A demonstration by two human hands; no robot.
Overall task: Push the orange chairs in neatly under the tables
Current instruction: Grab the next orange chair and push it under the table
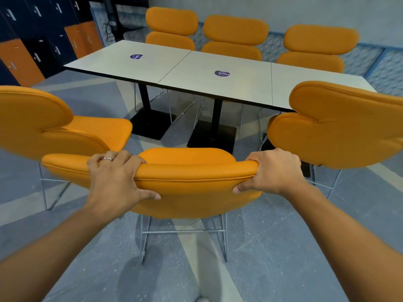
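Observation:
An orange padded chair (192,188) on thin metal legs stands right in front of me, its seat facing the row of white tables (218,83). My left hand (115,177) grips the top of its backrest on the left, fingers over the front and thumb behind. My right hand (272,171) grips the backrest's right end the same way. The chair stands back from the table edge. A second orange chair (54,127) is at the near left and a third (340,127) at the near right, its backrest overlapping the table corner.
Three more orange chairs (235,35) line the far side of the tables. Black pedestal bases (150,123) stand under the tables. Dark blue and orange lockers (39,40) fill the left wall. Grey floor lies around me.

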